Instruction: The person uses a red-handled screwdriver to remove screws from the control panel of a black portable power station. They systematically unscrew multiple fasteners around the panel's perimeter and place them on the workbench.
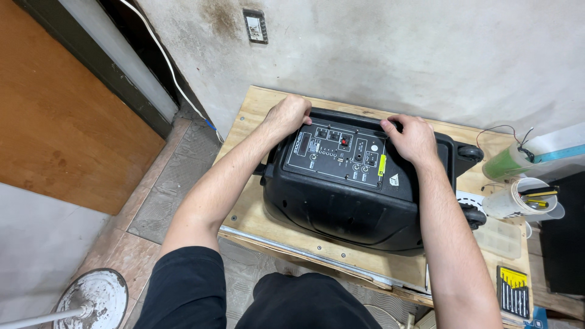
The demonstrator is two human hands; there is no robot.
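A: Where does the unit sit?
B: The black portable speaker (353,201) lies back-panel up on the plywood workbench (256,207), its control panel (341,155) facing the camera.
A: Hand state?
B: The left hand (285,116) curls over the far left edge. The right hand (414,137) grips the far right edge. A white cup of tools (521,198) stands to the right.

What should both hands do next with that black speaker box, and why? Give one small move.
Probably tighten both grips and lift or turn the black speaker box slightly. The left hand and right hand already rest on its far top corners, panel side up, on the wooden table, with the cups close by on the right.
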